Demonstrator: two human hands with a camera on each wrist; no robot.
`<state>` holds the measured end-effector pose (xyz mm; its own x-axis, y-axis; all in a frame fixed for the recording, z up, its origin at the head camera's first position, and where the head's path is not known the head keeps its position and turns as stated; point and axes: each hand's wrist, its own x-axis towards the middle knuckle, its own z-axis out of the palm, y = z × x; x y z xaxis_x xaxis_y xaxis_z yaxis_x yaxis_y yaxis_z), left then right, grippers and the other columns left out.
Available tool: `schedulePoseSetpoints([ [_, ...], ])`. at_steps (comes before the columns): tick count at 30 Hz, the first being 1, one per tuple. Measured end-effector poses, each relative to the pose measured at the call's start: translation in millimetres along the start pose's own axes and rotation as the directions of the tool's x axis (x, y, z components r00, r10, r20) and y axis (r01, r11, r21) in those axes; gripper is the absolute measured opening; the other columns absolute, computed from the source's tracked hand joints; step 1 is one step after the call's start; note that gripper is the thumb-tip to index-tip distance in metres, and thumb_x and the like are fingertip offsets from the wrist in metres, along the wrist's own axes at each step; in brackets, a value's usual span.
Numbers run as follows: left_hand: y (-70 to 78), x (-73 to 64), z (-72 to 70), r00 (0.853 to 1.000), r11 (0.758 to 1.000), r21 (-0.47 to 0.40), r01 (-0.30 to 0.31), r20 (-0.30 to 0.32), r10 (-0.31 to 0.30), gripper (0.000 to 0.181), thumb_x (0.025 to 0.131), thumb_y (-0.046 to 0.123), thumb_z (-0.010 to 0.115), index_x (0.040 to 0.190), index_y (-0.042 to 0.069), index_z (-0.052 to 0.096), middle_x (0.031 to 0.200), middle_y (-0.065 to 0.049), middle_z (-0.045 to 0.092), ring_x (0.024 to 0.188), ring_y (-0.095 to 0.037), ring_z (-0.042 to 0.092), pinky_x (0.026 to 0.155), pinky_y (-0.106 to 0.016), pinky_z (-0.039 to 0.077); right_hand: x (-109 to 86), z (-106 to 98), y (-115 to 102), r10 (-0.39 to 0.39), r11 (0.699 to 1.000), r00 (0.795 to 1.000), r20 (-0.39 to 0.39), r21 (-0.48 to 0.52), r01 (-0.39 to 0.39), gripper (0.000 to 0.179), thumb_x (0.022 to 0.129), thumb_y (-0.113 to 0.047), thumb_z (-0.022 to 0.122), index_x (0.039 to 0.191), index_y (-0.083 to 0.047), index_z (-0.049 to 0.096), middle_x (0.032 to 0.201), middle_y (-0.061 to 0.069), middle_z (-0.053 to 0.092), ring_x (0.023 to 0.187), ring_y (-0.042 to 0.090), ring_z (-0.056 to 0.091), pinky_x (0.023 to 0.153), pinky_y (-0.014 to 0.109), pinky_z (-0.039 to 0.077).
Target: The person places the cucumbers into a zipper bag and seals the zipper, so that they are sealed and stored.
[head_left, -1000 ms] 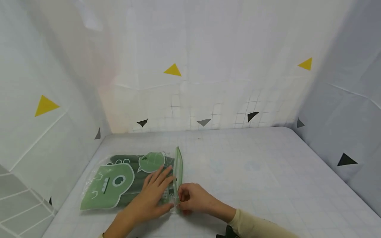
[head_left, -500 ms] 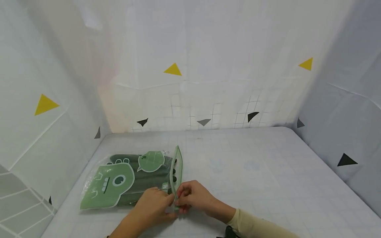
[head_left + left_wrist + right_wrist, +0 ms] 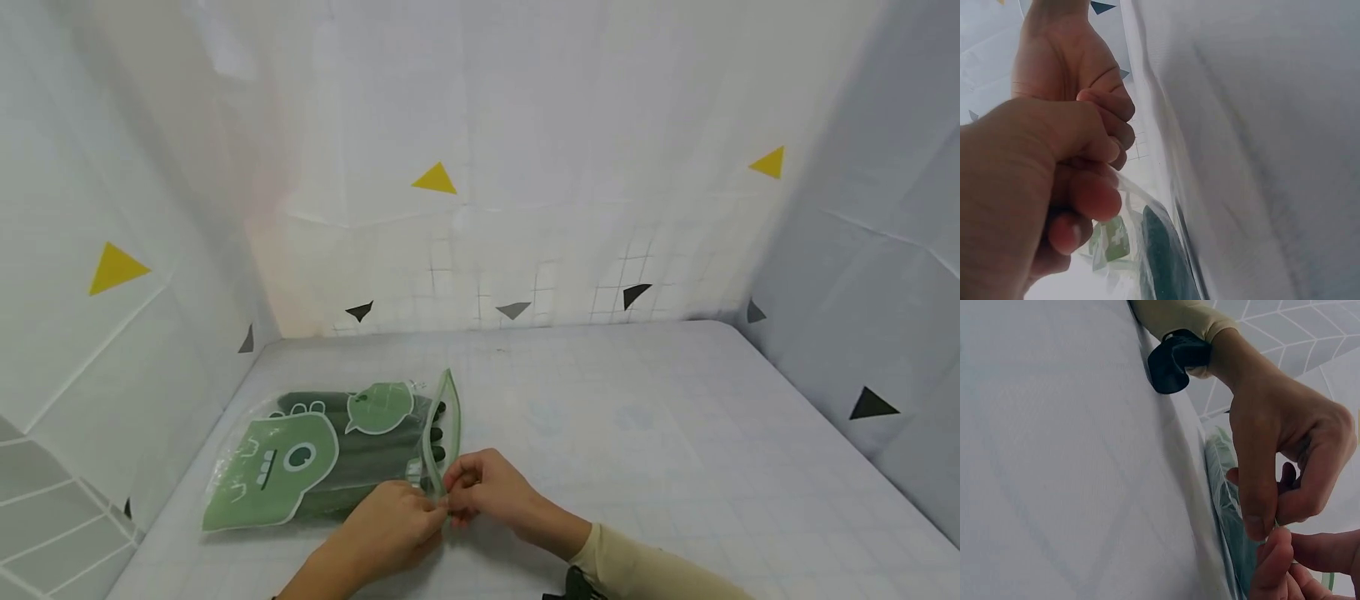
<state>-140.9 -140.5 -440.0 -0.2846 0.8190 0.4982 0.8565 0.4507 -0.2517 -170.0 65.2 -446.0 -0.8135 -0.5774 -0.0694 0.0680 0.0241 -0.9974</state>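
A clear zip bag (image 3: 382,450) with green cartoon monster prints lies on the left part of the table, several dark green rods inside it. The zip edge (image 3: 456,408) at its right end gapes, and dark rod ends show in the gap. At the near corner of that edge, my left hand (image 3: 390,525) pinches the bag between thumb and curled fingers. Right beside it, my right hand (image 3: 487,492) pinches the same corner. In the left wrist view, a strip of clear plastic runs from the left hand (image 3: 1054,156). The right wrist view shows both hands' fingertips meeting.
A pale, faintly gridded cloth covers the table (image 3: 637,467). White sheets with yellow and dark triangles enclose the back and sides (image 3: 525,167). A black wrist mount (image 3: 576,583) sits by the right sleeve.
My left hand, earlier spread flat on the bag, has drawn back to the near corner and now pinches it. The zip edge has parted wider. The right hand stays nearly in place.
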Motion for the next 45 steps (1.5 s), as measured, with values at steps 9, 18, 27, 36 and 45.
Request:
schedulePoseSetpoints([
  [9,-0.2,-0.9,1.0,0.999,0.999,0.003,-0.042,-0.013,0.043,0.040,0.068,0.012,0.086,0.063,0.020,0.047,0.054,0.012,0.041,0.048,-0.005,0.044,0.046,-0.021,0.035,3.9,-1.7,1.6,-0.025,1.000,1.000,-0.013,-0.019,0.025,0.015,0.086,0.004,0.074,0.097,0.011,0.068,0.073,0.010,0.070,0.057,0.016,0.065,0.056,0.028,0.056],
  [18,0.9,-1.6,-0.2,0.999,0.999,0.001,-0.039,0.001,0.039,0.039,0.068,0.013,0.086,0.061,0.021,0.048,0.052,0.012,0.041,0.047,-0.004,0.044,0.046,-0.021,0.035,16.3,-9.4,7.8,-0.032,0.998,0.999,-0.043,-0.056,0.029,0.015,0.086,0.002,0.078,0.095,0.009,0.068,0.073,0.012,0.071,0.057,0.017,0.066,0.057,0.033,0.058],
  [27,-0.2,-1.1,-1.2,0.999,0.999,-0.021,-0.034,0.040,0.035,0.036,0.070,0.013,0.086,0.063,0.020,0.051,0.053,0.013,0.044,0.048,-0.004,0.044,0.047,-0.021,0.036,28.3,-21.4,10.6,-0.039,0.996,0.996,-0.078,-0.080,0.033,0.014,0.088,0.001,0.078,0.095,0.008,0.069,0.077,0.015,0.072,0.061,0.020,0.068,0.059,0.035,0.059],
  [36,-0.5,-0.7,-1.0,0.999,0.999,-0.021,-0.045,0.024,0.046,0.035,0.069,0.012,0.085,0.063,0.020,0.051,0.053,0.013,0.046,0.048,-0.005,0.045,0.047,-0.022,0.037,41.8,-29.5,12.3,-0.067,0.991,0.993,-0.099,-0.121,0.055,0.011,0.088,0.004,0.076,0.094,0.008,0.069,0.075,0.014,0.072,0.060,0.017,0.068,0.058,0.031,0.058],
  [45,0.6,0.5,-3.1,0.998,0.999,-0.028,-0.029,0.057,0.030,0.035,0.070,0.011,0.085,0.063,0.020,0.052,0.053,0.013,0.048,0.047,-0.004,0.044,0.047,-0.021,0.035,52.1,-38.6,12.9,-0.072,0.989,0.991,-0.112,-0.137,0.056,0.014,0.087,0.004,0.076,0.098,0.011,0.070,0.076,0.014,0.072,0.061,0.018,0.068,0.058,0.031,0.058],
])
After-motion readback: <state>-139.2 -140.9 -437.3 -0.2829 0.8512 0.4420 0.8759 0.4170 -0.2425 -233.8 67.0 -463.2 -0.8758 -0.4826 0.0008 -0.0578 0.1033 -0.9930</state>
